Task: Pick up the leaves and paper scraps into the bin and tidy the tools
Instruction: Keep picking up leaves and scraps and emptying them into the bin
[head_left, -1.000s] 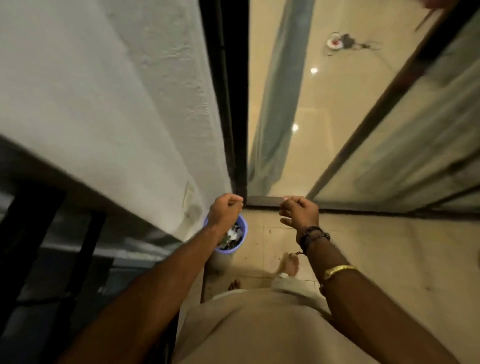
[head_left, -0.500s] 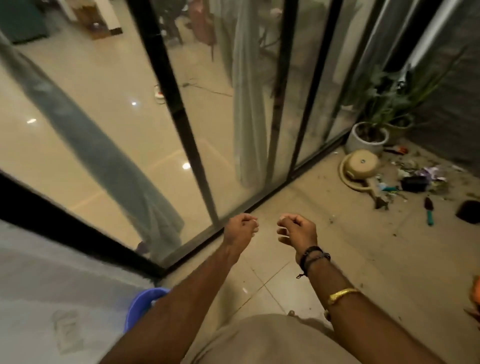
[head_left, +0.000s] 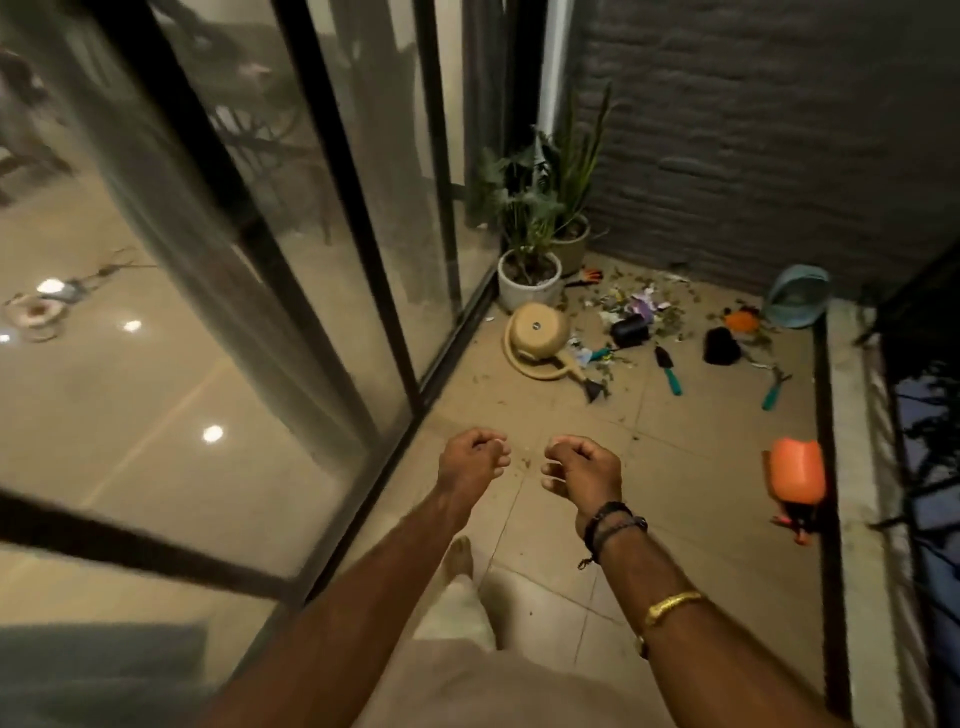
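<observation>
My left hand (head_left: 470, 460) and my right hand (head_left: 584, 467) hang in front of me with fingers curled, holding nothing I can see. Far ahead on the balcony floor lies a heap of leaves and paper scraps (head_left: 641, 306). Around it are a tipped tan pot (head_left: 535, 330), a black pot (head_left: 629, 331), another black pot (head_left: 721, 345), a teal-handled trowel (head_left: 669, 370), teal-handled shears (head_left: 774, 387) and an orange item (head_left: 742, 320). The bin is out of view.
Glass sliding doors (head_left: 311, 291) run along the left. Two potted plants (head_left: 530, 280) stand in the far corner by a dark brick wall. A teal container (head_left: 797, 296) and an orange spray bottle (head_left: 797, 475) lie near the right ledge and railing (head_left: 883, 467).
The view has swung from the wall and blue bin rightward to the far end of the balcony. Both hands stay curled in front of me.
</observation>
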